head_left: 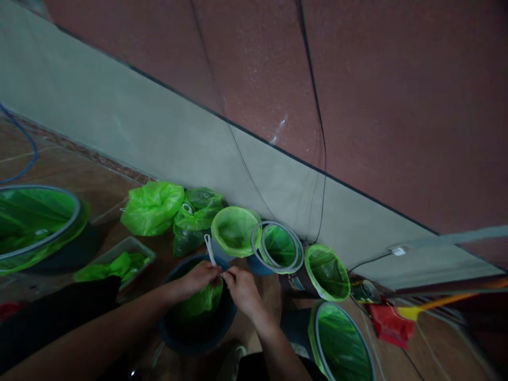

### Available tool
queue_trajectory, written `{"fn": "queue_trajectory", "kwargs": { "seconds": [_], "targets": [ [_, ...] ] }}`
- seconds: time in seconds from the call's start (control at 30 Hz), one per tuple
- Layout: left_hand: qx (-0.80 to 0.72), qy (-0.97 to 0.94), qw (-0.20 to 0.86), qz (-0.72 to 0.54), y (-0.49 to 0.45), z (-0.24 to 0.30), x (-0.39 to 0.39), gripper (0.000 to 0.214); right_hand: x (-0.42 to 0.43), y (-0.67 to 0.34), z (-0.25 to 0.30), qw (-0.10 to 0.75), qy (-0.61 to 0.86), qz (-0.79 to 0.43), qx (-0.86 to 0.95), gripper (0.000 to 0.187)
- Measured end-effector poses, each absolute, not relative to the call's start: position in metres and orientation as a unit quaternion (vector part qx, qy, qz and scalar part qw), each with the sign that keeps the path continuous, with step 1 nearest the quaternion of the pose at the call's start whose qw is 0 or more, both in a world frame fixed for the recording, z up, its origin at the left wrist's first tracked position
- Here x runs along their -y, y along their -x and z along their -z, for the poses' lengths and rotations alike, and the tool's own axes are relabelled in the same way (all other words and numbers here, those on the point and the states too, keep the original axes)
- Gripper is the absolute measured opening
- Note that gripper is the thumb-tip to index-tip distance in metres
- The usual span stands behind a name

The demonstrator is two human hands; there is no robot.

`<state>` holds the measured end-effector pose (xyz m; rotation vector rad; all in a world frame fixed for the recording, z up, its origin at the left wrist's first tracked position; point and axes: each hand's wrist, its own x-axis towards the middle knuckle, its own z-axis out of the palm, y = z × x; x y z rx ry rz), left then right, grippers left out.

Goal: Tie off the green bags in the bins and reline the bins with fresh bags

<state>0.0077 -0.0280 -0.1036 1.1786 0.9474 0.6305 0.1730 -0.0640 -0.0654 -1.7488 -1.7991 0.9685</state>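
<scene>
A thin green plastic bag (204,301) hangs over a dark round bin (194,341), its lower part inside it. My left hand (203,276) is closed at the bag's gathered top, thumb and fingers pinched together. A white drawstring loop (209,248) sticks up from between the hands. Close beside it, my right hand (239,286) pinches the drawstring end too. The fingertips almost meet, so the exact grip is partly covered.
Green-lined bins (237,233) stand along the wall, one with loose grey rings (278,246) on top. Tied green bags (153,209), a clear tub (137,248) of green plastic and a larger lined bin (43,254) are leftward. A red dustpan (391,323) lies right.
</scene>
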Motion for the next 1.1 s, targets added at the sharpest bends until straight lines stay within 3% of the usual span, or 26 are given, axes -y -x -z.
{"fn": "queue_trajectory", "kwargs": {
  "seconds": [0.13, 0.23, 0.3, 0.37, 0.47, 0.7, 0.87, 0.97, 1.1],
  "targets": [
    [-0.461, -0.525, 0.658, -0.279, -0.005, 0.103, 0.023, 0.023, 0.07, -0.176, 0.064, 0.173, 0.608, -0.383, 0.674, 0.03],
    [-0.453, -0.643, 0.567, -0.246, -0.002, 0.099, 0.024, 0.011, 0.071, -0.178, 0.067, 0.133, 0.619, -0.374, 0.677, 0.027],
    [-0.403, -0.734, 0.494, -0.233, 0.0, 0.094, 0.028, 0.012, 0.069, -0.178, 0.07, 0.161, 0.648, -0.334, 0.665, 0.021],
    [-0.337, -0.798, 0.442, -0.231, 0.002, 0.091, 0.033, 0.012, 0.065, -0.178, 0.071, 0.232, 0.644, -0.338, 0.646, 0.027],
    [-0.275, -0.849, 0.388, -0.23, 0.005, 0.088, 0.038, 0.015, 0.06, -0.175, 0.073, 0.302, 0.561, -0.459, 0.62, 0.033],
    [-0.291, -0.889, 0.281, -0.215, 0.004, 0.077, 0.04, 0.027, 0.063, -0.165, 0.072, 0.303, 0.534, -0.634, 0.471, 0.013],
    [-0.319, -0.901, 0.189, -0.224, 0.002, 0.078, 0.04, 0.016, 0.063, -0.169, 0.065, 0.314, 0.509, -0.675, 0.432, 0.013],
    [-0.341, -0.892, 0.181, -0.235, 0.003, 0.077, 0.039, 0.027, 0.062, -0.171, 0.066, 0.306, 0.513, -0.678, 0.429, 0.015],
    [-0.371, -0.857, 0.248, -0.258, 0.005, 0.072, 0.036, 0.022, 0.06, -0.168, 0.067, 0.325, 0.583, -0.594, 0.448, 0.012]
  ]
}}
